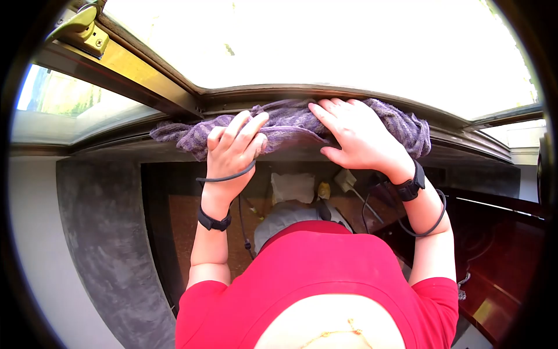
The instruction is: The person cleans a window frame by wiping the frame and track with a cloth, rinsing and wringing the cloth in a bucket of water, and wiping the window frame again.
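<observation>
Whether the curled left hand [232,150] grips the purple cloth [290,120] is unclear; the right hand [363,135] rests open on it, beside glare-whitened glass [349,49].

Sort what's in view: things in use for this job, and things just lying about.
Apparently in use:
purple cloth, bunched along the window frame
left hand, fingers bent on the cloth
right hand, laid over it

Seemingly just lying about, below:
white bundle
small yellow item
pale-headed, long-handled thing
</observation>
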`<state>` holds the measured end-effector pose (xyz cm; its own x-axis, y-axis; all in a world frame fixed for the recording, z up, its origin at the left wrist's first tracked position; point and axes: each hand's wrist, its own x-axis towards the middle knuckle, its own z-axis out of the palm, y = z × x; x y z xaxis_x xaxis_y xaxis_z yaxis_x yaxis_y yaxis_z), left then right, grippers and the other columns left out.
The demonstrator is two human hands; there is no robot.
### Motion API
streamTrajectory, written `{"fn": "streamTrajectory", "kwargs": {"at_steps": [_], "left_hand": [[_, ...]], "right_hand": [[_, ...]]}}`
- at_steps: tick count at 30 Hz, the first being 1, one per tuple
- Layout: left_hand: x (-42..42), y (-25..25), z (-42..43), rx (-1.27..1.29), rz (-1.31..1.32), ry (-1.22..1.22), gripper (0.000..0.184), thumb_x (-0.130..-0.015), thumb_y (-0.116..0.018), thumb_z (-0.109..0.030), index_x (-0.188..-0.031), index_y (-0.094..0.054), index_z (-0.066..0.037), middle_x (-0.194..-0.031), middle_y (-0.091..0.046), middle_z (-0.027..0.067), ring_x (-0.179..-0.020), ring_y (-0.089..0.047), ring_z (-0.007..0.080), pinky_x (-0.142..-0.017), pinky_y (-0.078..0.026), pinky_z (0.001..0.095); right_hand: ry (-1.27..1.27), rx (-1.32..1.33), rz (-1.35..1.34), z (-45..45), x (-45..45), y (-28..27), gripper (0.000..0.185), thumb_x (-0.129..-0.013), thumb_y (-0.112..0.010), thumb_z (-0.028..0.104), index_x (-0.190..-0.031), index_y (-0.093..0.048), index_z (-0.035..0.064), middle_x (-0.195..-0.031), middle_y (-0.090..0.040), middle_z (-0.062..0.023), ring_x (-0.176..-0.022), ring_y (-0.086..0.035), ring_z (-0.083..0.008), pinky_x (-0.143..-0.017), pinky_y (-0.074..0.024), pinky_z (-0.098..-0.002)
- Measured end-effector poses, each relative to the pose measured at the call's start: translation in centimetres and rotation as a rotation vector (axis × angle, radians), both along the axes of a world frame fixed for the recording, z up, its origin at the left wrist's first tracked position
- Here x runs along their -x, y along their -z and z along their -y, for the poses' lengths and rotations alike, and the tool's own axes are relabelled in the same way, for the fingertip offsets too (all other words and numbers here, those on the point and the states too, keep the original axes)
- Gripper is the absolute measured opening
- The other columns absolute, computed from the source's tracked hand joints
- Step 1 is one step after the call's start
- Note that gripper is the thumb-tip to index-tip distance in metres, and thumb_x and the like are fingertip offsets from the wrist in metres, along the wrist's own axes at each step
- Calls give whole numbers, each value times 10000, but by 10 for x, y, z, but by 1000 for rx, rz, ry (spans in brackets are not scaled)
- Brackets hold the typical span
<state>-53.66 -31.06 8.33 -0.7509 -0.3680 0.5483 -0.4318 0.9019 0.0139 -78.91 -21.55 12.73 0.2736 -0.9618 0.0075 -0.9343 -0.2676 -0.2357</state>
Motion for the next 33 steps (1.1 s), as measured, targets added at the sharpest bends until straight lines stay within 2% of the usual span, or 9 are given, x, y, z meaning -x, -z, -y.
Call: {"fn": "streamTrajectory", "kwargs": {"at_steps": [1,8,11,16,19,23,27,31,33], "left_hand": [[0,0,1,1,2,0,137,-822,-673,-94,-945,-651,-151,-1261,-627,-20,-1219,-533,157,-945,-355,339],[13,-5,3,69,104,-38,121,-897,-597,-120,-1004,-649,-95,-1074,-690,11,-1058,-624,154,-883,-385,315],[16,-5,1,96,132,-80,166,-906,-595,-145,-1050,-655,-86,-1064,-695,14,-1052,-628,157,-871,-388,314],[4,-11,11,30,268,-197,346,-822,-566,-89,-1151,-618,5,-1193,-654,122,-1087,-593,251,-880,-410,368],[1,-17,10,129,274,-271,298,-861,-570,-92,-1141,-626,-8,-1202,-652,95,-1100,-587,253,-884,-420,374],[-11,-18,5,289,34,-422,188,-873,-642,-125,-1058,-667,-105,-1064,-634,20,-1053,-599,227,-857,-417,365],[-39,-10,30,284,-29,-609,191,-875,-641,-95,-1060,-679,-121,-1085,-608,18,-1056,-578,230,-876,-417,370],[-51,11,28,159,-9,-547,386,-803,-608,-12,-1170,-651,-124,-1118,-613,26,-1093,-564,251,-911,-424,400],[-56,20,26,74,-61,-405,504,-751,-568,43,-1219,-631,-133,-1198,-630,22,-1145,-565,251,-991,-384,384]], "right_hand": [[-7,91,13,-1,1,4,650,-724,-715,187,-1294,-520,-57,-1179,-597,-199,-1092,-578,-320,-915,-449,-392],[-2,423,140,-15,-4,15,429,-772,-589,-51,-1201,-573,-50,-1163,-618,-207,-1065,-609,-336,-934,-493,-407],[2,368,93,-13,-8,23,423,-773,-575,-49,-1196,-573,-51,-1125,-632,-203,-1039,-621,-342,-919,-504,-411],[4,338,127,0,-18,26,422,-770,-570,-28,-1191,-576,-59,-1176,-638,-225,-1110,-618,-356,-969,-497,-413],[-62,339,233,13,-19,33,458,-779,-539,-69,-1236,-560,-53,-1234,-617,-231,-1165,-595,-355,-997,-483,-420],[-123,324,325,37,-39,43,428,-807,-509,-48,-1231,-560,-68,-1239,-611,-250,-1159,-597,-364,-1004,-479,-418],[-134,300,296,77,-95,42,437,-826,-539,26,-1249,-542,-83,-1229,-613,-258,-1161,-595,-361,-1013,-468,-408],[-81,98,335,91,-110,24,539,-822,-659,191,-1258,-523,-95,-1189,-622,-259,-1129,-602,-356,-984,-471,-400],[-89,146,312,95,-112,29,552,-799,-701,239,-1220,-539,-79,-1140,-638,-243,-1083,-618,-352,-943,-486,-399]]}}
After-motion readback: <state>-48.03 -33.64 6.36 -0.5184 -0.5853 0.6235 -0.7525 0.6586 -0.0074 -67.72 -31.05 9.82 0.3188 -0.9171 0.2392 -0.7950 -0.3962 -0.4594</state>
